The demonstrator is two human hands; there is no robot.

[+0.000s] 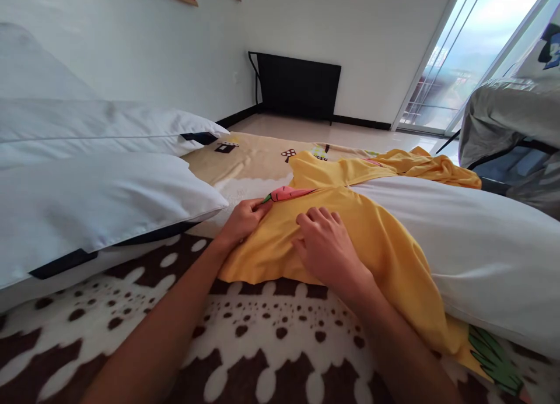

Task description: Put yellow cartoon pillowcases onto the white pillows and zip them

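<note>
A yellow pillowcase [371, 217] with a pink watermelon print lies over the near end of a plump white pillow [490, 252]; much of that pillow shows bare on the right. At the left edge of the cloth, my left hand [244, 220] pinches the fabric beside the watermelon print. My right hand [328, 243] rests on the middle of the yellow cloth, its fingers curled down against it. The undersides of its fingertips are hidden. A green leaf print appears on a yellow corner at the lower right.
White pillows [96, 200] with dark trim are stacked on the left. Underneath is a brown and white patterned blanket [262, 345]. More yellow cloth [433, 168] lies bunched behind the pillow. A grey covered chair [503, 124] stands right, and a black panel [297, 86] leans at the wall.
</note>
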